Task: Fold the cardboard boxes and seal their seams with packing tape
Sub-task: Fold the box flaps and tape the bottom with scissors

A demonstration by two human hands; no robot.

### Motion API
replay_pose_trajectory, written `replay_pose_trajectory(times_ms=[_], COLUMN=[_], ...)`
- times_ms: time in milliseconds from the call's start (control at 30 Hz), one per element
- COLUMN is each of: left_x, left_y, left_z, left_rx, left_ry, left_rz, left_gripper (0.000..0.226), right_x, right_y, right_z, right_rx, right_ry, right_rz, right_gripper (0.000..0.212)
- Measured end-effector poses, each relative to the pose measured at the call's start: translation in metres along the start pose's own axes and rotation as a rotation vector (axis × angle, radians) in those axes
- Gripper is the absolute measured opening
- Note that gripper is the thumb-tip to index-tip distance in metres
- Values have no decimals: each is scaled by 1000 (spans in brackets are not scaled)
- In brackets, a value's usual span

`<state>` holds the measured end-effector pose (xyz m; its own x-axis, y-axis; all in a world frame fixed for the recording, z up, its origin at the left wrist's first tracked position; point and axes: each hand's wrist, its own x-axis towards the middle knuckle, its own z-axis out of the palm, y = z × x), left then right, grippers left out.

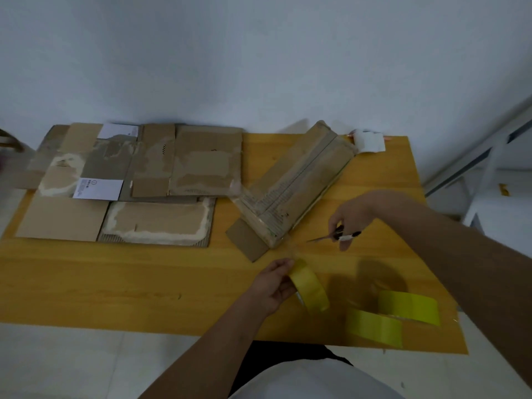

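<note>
Cardboard box [296,182] folded, angled; tape stretches from its near end. Left grip [273,286] clasps tape roll [309,286] at six o'clock, keeping tension; right grip [349,223] holds scissors [334,236], poised to cut.

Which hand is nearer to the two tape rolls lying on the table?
Left. The left hand, holding a third roll, is just left of the two tape rolls; the right hand with scissors is farther back.

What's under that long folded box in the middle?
A brown cardboard flap pokes out beneath the long folded box, on the wooden table. The rest underneath is hidden.
</note>
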<state>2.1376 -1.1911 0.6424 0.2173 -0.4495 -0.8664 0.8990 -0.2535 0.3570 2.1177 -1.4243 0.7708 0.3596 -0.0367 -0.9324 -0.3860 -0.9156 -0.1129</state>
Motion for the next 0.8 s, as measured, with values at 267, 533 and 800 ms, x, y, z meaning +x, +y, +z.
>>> replay_pose_trajectory(times_ms=[267,533,800], left_x=[-1,-2,-4], left_y=[2,6,12], left_z=[1,1,-5], left_rx=[4,12,31], left_ry=[-4,-13,-49], left_rz=[-11,-16,-45], left_gripper=[3,7,2], right_x=[34,43,35], right_y=[-21,-33,-43], right_z=[21,14,8], right_rx=[2,-59,-201], right_ry=[109,186,226], right_rz=[-135,-219,-190], right_gripper=[36,26,26])
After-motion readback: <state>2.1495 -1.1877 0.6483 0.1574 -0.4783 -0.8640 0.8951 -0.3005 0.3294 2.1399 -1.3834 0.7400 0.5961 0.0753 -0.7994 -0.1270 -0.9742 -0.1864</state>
